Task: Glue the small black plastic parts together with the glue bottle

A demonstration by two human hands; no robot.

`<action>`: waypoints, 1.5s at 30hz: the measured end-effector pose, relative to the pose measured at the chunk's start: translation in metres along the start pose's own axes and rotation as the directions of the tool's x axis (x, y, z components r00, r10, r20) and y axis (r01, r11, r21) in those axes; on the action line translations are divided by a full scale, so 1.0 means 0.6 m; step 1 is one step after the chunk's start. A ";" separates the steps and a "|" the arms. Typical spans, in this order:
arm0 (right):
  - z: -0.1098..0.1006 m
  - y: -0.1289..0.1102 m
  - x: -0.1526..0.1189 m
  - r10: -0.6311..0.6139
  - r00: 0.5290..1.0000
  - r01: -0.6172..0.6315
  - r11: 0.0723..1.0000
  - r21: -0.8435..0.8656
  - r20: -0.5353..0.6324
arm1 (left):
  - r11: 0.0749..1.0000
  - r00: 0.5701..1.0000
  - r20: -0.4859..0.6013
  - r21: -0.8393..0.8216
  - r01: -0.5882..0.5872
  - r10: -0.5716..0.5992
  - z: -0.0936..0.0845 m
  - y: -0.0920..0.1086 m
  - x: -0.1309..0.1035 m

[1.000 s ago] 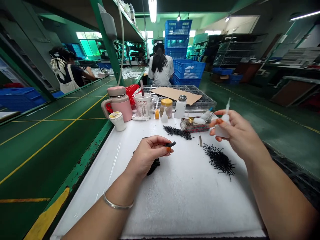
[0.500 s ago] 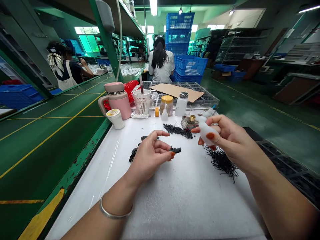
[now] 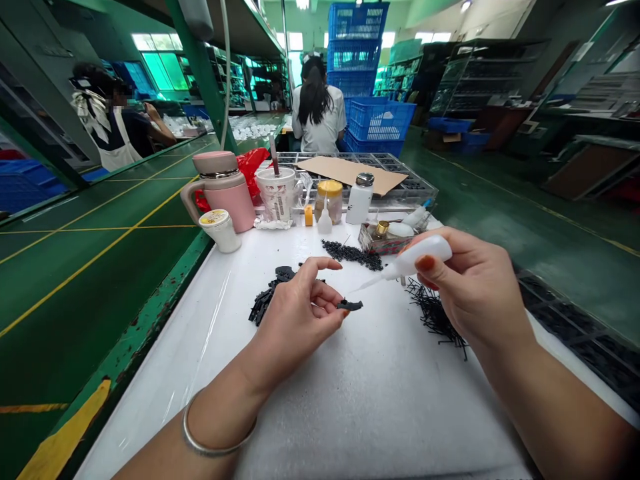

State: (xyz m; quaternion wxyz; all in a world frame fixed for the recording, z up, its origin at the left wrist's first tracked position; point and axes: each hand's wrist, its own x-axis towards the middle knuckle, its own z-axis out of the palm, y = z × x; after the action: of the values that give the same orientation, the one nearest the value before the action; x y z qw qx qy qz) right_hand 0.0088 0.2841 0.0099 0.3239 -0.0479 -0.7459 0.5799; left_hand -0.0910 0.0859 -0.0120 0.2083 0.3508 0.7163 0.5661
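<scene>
On the white worktop (image 3: 320,413), a pink mug (image 3: 230,200) stands at the far left corner, with thin black pins (image 3: 443,320) heaped toward the right edge and black rings (image 3: 353,255) toward the far edge.
Above the middle, the right hand (image 3: 473,283) has thumb and fingers pressed round a white squeeze bottle (image 3: 427,257), nozzle angled down leftward; the left hand (image 3: 297,317) pinches a small black piece (image 3: 351,305) just by the nozzle's tip, contact unclear.
</scene>
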 end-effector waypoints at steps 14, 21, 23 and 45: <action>0.006 0.000 -0.001 -0.056 0.998 0.057 0.998 -0.030 0.025 | 0.996 0.999 0.015 0.082 -0.044 0.043 0.001 0.000 -0.002; 0.006 0.000 -0.001 -0.061 0.998 0.063 0.997 -0.043 0.033 | 0.995 0.999 0.020 0.084 -0.046 0.044 0.001 0.000 -0.002; 0.006 -0.001 -0.001 -0.062 0.997 0.064 0.997 -0.040 0.038 | 0.995 0.999 0.022 0.084 -0.048 0.047 0.001 0.000 -0.002; 0.006 0.004 -0.001 -0.069 0.997 0.071 0.997 -0.038 0.043 | 0.997 0.998 0.013 0.051 -0.066 0.065 0.002 -0.002 -0.002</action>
State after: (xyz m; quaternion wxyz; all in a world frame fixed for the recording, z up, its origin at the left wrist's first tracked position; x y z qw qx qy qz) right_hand 0.0068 0.2817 0.0073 0.3275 -0.0160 -0.7649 0.5544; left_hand -0.0897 0.0858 -0.0139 0.1845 0.3824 0.7176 0.5521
